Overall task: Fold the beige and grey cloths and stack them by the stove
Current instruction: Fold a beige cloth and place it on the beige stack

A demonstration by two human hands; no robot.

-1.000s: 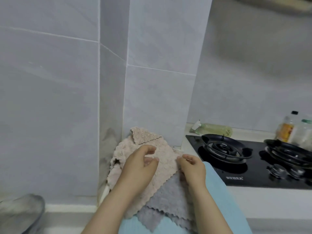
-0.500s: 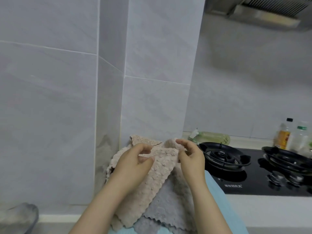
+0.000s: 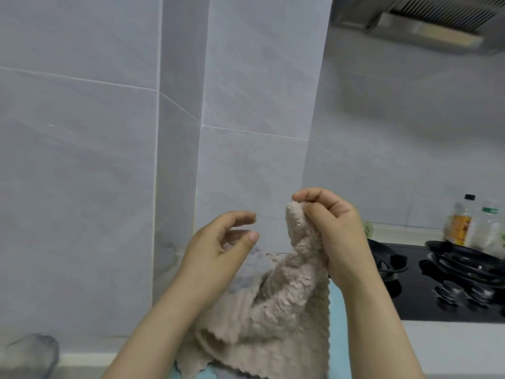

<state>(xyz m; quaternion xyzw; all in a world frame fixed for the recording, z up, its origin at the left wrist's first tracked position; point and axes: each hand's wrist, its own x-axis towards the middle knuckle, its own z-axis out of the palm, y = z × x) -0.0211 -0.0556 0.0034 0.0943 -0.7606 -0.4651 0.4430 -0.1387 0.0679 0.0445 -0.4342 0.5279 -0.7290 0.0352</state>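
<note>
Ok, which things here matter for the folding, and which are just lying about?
Job: beige cloth, pinched by right hand; left hand, empty; stove. Grey cloth not clearly visible.
Lying about: bottles, extractor hood, blue fabric.

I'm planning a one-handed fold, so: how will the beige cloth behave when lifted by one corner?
Probably very floppy: pinched at one corner by the right hand, the beige cloth sags in loose folds rather than holding shape. It looks light, since a fingertip pinch lifts it. Its nubby, fluffy pile should grip rather than slip.
</note>
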